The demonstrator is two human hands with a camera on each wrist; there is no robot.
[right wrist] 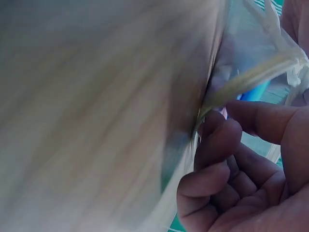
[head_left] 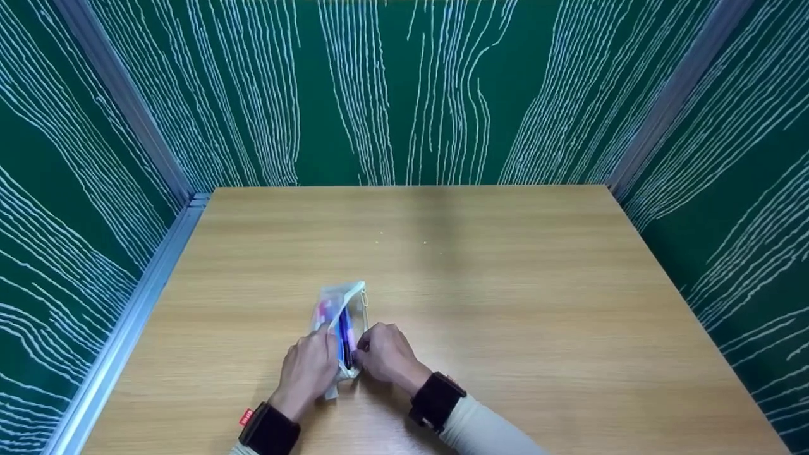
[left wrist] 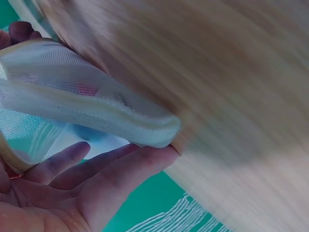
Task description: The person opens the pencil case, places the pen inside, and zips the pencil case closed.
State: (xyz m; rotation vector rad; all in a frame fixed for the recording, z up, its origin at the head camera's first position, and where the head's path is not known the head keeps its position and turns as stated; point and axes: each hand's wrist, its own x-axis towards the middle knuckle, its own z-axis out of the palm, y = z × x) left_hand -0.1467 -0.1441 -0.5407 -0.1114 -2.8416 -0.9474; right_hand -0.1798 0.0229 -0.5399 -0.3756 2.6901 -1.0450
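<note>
A translucent mesh pencil case (head_left: 357, 303) with a whitish zip edge lies on the table with its mouth open. Inside it show several pens (head_left: 345, 335) in blue, dark and pink. My left hand (head_left: 310, 363) holds the case's left side; in the left wrist view its fingers (left wrist: 111, 179) lie along the mesh wall. My right hand (head_left: 385, 354) is at the near right side of the mouth, where thumb and index finger pinch the case's edge (right wrist: 246, 79) in the right wrist view. Both hands hide part of the case.
The wooden table (head_left: 537, 284) reaches back to a green wall (head_left: 404, 95) with white wavy lines. A metal rail (head_left: 126, 328) runs along the left edge. Small white specks dot the table beyond the case. Each wrist wears a black band (head_left: 436, 401).
</note>
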